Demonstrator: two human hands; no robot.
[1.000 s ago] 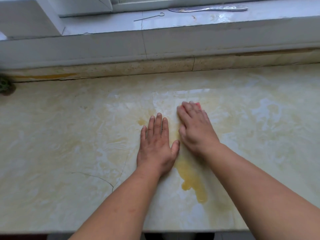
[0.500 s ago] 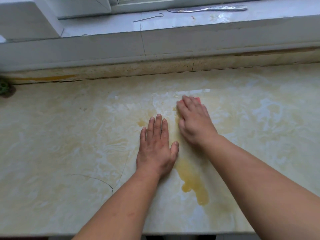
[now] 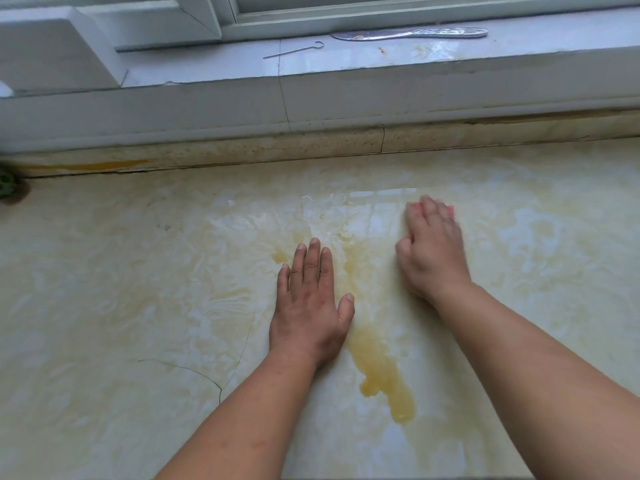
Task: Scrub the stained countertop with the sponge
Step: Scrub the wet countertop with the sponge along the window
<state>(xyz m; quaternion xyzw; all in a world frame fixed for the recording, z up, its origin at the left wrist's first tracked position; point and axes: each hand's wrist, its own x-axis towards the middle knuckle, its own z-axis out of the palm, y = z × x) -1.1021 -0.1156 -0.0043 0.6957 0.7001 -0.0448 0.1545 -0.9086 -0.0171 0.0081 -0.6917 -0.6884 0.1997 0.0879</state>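
Pink sponge [image 3: 450, 208] pressed under gripping right hand [image 3: 433, 251]; left hand [image 3: 310, 306] flat on table [image 3: 104, 306]; yellow stain [image 3: 384, 372] between wrists remains unscrubbed.

Soft daylight from the window [image 3: 381, 1] is glaring off the wet surface [image 3: 377, 199] ahead of me; my right hand [image 3: 431, 252] is blurring, edges are bowing.

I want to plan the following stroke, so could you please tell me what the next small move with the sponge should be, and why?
Probably draw the right hand, pressing the pink sponge, back towards the body and slightly leftwards onto the yellow puddle stain. It is the thickest mark on the cream marble-patterned countertop, and the sponge sits beyond it. The flat left hand beside the stain leaves that path free.
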